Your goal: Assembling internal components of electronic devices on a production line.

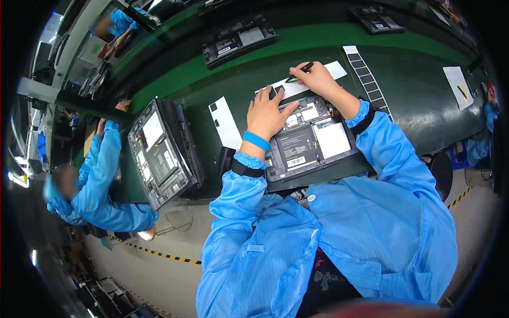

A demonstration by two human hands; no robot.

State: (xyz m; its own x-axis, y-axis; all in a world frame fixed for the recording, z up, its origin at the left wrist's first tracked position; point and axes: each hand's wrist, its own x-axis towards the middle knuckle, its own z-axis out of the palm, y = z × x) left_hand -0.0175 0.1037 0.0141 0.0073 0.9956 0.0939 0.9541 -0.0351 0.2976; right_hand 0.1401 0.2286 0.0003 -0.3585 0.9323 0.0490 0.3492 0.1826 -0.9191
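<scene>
An opened laptop base with its black battery and circuit boards showing lies on the green bench in front of me. My left hand rests flat on the base's far left corner, fingers spread, a blue band on the wrist. My right hand pinches black tweezers over a white backing strip just beyond the laptop. Both arms wear blue sleeves.
A second opened laptop stands stacked at my left, beside a co-worker in blue. A white sheet lies between the laptops. A strip of dark pads lies at right; more laptop bases sit on the far belt.
</scene>
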